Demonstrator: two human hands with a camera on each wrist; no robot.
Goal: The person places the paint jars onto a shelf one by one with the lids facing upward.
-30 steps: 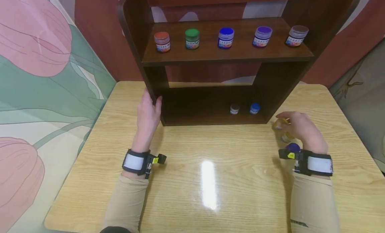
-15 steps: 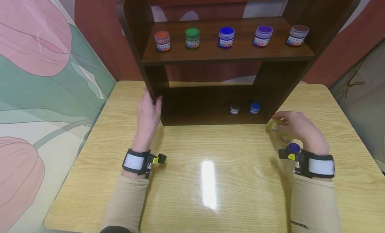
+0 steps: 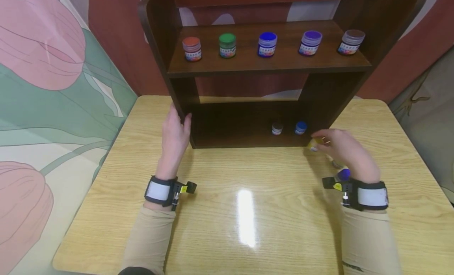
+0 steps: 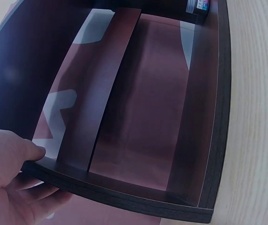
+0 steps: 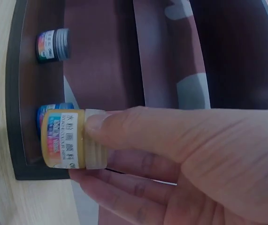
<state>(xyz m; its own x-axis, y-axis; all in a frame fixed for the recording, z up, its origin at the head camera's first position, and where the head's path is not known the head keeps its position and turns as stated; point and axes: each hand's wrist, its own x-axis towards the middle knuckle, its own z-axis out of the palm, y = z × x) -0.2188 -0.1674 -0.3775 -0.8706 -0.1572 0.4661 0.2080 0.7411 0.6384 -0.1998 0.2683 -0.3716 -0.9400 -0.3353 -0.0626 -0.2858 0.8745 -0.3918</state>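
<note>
My right hand (image 3: 345,151) pinches a small yellow paint jar (image 3: 313,145) by its lid, at the lower right front corner of the dark wooden shelf (image 3: 234,139). In the right wrist view the yellow jar (image 5: 62,140) lies sideways across the picture, thumb on the lid and fingers beneath. It partly covers a blue jar (image 5: 42,112) that stands on the lower board beside a dark-lidded jar (image 5: 53,45). My left hand (image 3: 175,133) holds the shelf's left side panel, thumb inside and fingers outside, as the left wrist view shows.
On the upper board stands a row of paint jars with red (image 3: 192,49), green (image 3: 227,45), blue (image 3: 267,45), purple (image 3: 310,43) and brown (image 3: 351,42) lids. A purple-blue-lidded jar (image 3: 343,174) and another partly hidden jar (image 3: 336,164) sit on the table (image 3: 213,212) by my right wrist.
My right hand has carried the yellow jar leftward from the table beside the shelf to its lower right front corner. The left hand keeps its hold on the side panel.
</note>
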